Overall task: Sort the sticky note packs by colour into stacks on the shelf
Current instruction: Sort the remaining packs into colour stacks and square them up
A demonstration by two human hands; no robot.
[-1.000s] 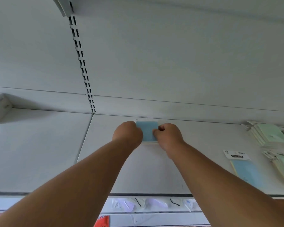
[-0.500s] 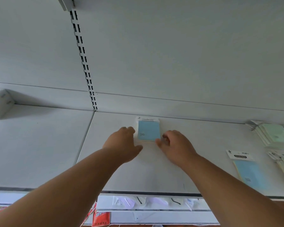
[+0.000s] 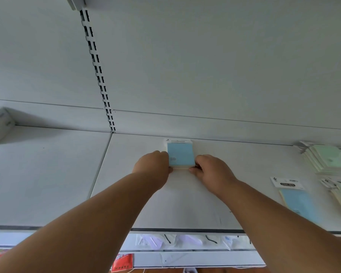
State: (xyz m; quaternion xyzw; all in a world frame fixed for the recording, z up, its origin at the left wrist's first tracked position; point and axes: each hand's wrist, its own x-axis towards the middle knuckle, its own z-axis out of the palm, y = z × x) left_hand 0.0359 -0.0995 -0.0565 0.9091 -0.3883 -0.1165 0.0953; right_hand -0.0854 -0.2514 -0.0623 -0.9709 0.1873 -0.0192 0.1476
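Now the left hand (image 3: 155, 167) and right hand (image 3: 212, 171) grip the blue sticky note stack (image 3: 180, 155) from both sides, fingers curled on its edges. It lies on the shelf (image 3: 185, 203) near the back wall, well apart from a loose blue pack (image 3: 299, 203) and green packs (image 3: 327, 157) at right

- fingertips of the left hand (image 3: 153, 168) and right hand (image 3: 213, 171) tuck out of sight behind the blue pack (image 3: 180, 154)
- green stacks (image 3: 331, 158) get chopped by the right edge
- label print's too tiny to read
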